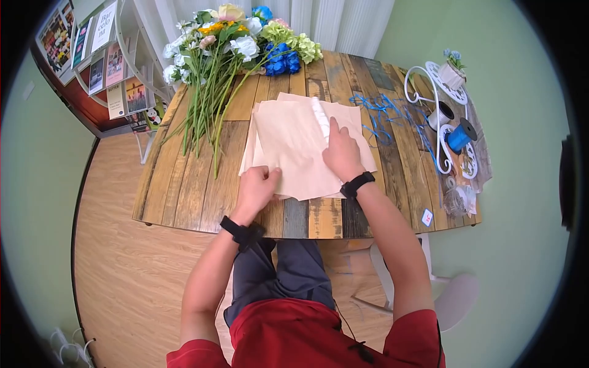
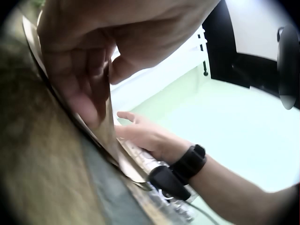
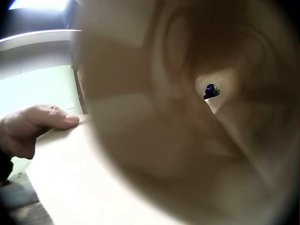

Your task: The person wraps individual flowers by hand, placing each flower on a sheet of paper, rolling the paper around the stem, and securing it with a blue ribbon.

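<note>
A stack of pale beige wrapping paper lies near the middle of the table. My left hand pinches its front left edge between thumb and curled fingers; the left wrist view shows paper rising beside those fingers. Over the right side of the stack is my right hand, index finger pointing forward and fingers fairly straight in the left wrist view. Just ahead of it lies a narrow white crinkled strip. In the right wrist view, a curled sheet forms a tube-like hollow close to the camera.
A bunch of flowers with long green stems lies at the back left. Tangled blue ribbon spreads right of the paper. Beyond it stand a blue ribbon spool, a white spool and a white metal stand.
</note>
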Demonstrator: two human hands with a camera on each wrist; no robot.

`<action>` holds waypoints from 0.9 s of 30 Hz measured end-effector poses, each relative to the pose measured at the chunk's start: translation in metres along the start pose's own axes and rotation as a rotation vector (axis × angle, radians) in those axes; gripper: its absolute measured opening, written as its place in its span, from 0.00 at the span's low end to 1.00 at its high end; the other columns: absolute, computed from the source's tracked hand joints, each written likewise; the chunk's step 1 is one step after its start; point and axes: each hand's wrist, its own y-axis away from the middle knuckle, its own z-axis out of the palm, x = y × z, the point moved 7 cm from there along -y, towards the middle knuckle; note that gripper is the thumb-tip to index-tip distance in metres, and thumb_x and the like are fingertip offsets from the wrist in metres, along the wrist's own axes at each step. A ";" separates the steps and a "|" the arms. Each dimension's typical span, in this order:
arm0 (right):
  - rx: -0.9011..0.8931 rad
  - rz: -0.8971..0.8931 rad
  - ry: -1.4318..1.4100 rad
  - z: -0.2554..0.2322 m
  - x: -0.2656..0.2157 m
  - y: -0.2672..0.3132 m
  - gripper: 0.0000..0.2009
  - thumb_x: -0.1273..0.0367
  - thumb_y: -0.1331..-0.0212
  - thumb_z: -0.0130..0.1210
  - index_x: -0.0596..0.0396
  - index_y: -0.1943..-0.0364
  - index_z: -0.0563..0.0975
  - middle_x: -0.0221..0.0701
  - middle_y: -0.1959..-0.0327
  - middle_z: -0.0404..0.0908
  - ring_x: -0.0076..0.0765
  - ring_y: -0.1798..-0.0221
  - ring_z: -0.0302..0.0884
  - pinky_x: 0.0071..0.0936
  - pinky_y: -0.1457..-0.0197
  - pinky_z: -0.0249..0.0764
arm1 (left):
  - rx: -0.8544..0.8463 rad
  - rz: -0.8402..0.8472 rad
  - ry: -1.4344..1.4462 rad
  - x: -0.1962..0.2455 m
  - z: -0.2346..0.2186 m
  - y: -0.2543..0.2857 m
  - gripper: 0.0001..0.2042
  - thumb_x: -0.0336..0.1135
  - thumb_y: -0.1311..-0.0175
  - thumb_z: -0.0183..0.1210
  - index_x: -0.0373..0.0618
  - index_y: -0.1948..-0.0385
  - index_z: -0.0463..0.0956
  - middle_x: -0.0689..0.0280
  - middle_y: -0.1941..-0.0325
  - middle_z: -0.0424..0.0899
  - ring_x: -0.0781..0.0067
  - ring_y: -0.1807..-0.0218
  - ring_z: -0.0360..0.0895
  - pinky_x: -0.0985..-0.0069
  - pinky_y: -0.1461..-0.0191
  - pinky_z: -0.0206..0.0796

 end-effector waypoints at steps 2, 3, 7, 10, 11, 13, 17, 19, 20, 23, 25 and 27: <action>0.012 0.020 0.073 0.000 0.010 -0.006 0.36 0.73 0.53 0.61 0.63 0.35 0.61 0.51 0.55 0.74 0.58 0.54 0.79 0.44 0.51 0.78 | 0.084 0.071 -0.197 0.003 -0.017 -0.006 0.17 0.41 0.37 0.57 0.32 0.74 0.81 0.52 0.78 0.83 0.63 0.72 0.83 0.66 0.66 0.73; -0.021 0.047 0.134 0.002 0.017 -0.007 0.35 0.75 0.53 0.60 0.63 0.36 0.62 0.50 0.54 0.73 0.56 0.54 0.80 0.42 0.52 0.78 | 0.167 0.142 -0.394 0.008 -0.026 -0.007 0.18 0.42 0.42 0.59 0.32 0.79 0.80 0.44 0.78 0.81 0.52 0.70 0.84 0.58 0.65 0.74; -0.008 0.066 0.285 -0.002 0.033 -0.006 0.35 0.76 0.54 0.61 0.62 0.36 0.62 0.49 0.51 0.72 0.54 0.53 0.78 0.40 0.52 0.79 | 0.141 0.106 -0.780 0.024 -0.041 -0.011 0.17 0.43 0.44 0.60 0.34 0.69 0.80 0.45 0.69 0.84 0.48 0.66 0.83 0.57 0.61 0.75; 0.087 -0.008 0.369 -0.010 0.035 -0.001 0.35 0.74 0.52 0.60 0.63 0.35 0.62 0.48 0.50 0.72 0.56 0.50 0.76 0.42 0.51 0.78 | 0.342 0.305 -0.814 0.037 -0.047 -0.012 0.26 0.49 0.46 0.64 0.35 0.53 0.74 0.45 0.61 0.84 0.49 0.61 0.83 0.59 0.58 0.75; 0.086 -0.007 0.369 -0.010 0.037 -0.002 0.35 0.74 0.52 0.60 0.63 0.35 0.62 0.48 0.50 0.72 0.56 0.50 0.76 0.42 0.51 0.78 | 0.340 0.305 -0.814 0.038 -0.048 -0.015 0.26 0.49 0.46 0.64 0.35 0.53 0.74 0.45 0.61 0.84 0.49 0.61 0.83 0.59 0.58 0.75; 0.123 0.026 0.274 -0.012 0.044 -0.006 0.37 0.69 0.52 0.62 0.65 0.35 0.62 0.51 0.48 0.72 0.59 0.46 0.73 0.46 0.49 0.77 | 0.356 0.286 -0.835 0.041 -0.050 -0.023 0.35 0.50 0.48 0.67 0.33 0.45 0.65 0.42 0.52 0.81 0.46 0.54 0.82 0.59 0.52 0.74; 0.048 0.148 0.171 -0.002 0.064 -0.019 0.40 0.64 0.55 0.65 0.71 0.38 0.61 0.55 0.45 0.70 0.63 0.45 0.73 0.46 0.46 0.76 | 0.261 0.131 -0.782 0.031 -0.053 -0.051 0.40 0.48 0.51 0.70 0.27 0.42 0.61 0.43 0.52 0.81 0.47 0.54 0.82 0.59 0.52 0.75; -0.027 0.200 -0.030 0.000 0.072 -0.024 0.40 0.62 0.58 0.67 0.76 0.43 0.64 0.57 0.48 0.74 0.62 0.46 0.75 0.44 0.46 0.76 | 0.175 0.109 -0.556 0.032 -0.055 -0.061 0.37 0.49 0.52 0.71 0.25 0.49 0.69 0.43 0.58 0.83 0.47 0.57 0.83 0.61 0.53 0.75; -0.028 0.200 -0.031 -0.002 0.071 -0.026 0.40 0.62 0.58 0.67 0.76 0.43 0.64 0.57 0.48 0.74 0.62 0.46 0.75 0.44 0.46 0.76 | 0.176 0.108 -0.558 0.030 -0.055 -0.070 0.37 0.49 0.52 0.71 0.25 0.49 0.69 0.43 0.58 0.83 0.47 0.57 0.83 0.61 0.53 0.75; -0.036 0.187 -0.119 -0.007 0.069 -0.031 0.34 0.63 0.62 0.69 0.77 0.52 0.71 0.58 0.56 0.79 0.60 0.52 0.79 0.43 0.49 0.78 | -0.049 -0.039 -0.228 0.019 -0.043 -0.085 0.32 0.43 0.54 0.73 0.23 0.54 0.74 0.48 0.61 0.85 0.55 0.63 0.84 0.65 0.58 0.75; -0.044 0.256 -0.263 -0.007 0.074 -0.034 0.26 0.69 0.64 0.69 0.76 0.60 0.76 0.55 0.61 0.82 0.54 0.58 0.84 0.40 0.53 0.80 | -0.115 -0.141 0.183 0.019 -0.035 -0.083 0.24 0.36 0.52 0.73 0.23 0.60 0.78 0.51 0.62 0.85 0.62 0.65 0.84 0.68 0.61 0.76; -0.099 0.290 -0.676 0.022 0.104 -0.047 0.21 0.73 0.62 0.68 0.76 0.62 0.77 0.53 0.60 0.83 0.52 0.60 0.84 0.39 0.54 0.80 | -0.117 -0.171 0.234 0.018 -0.030 -0.086 0.21 0.33 0.50 0.71 0.22 0.60 0.78 0.51 0.61 0.85 0.62 0.64 0.85 0.69 0.60 0.77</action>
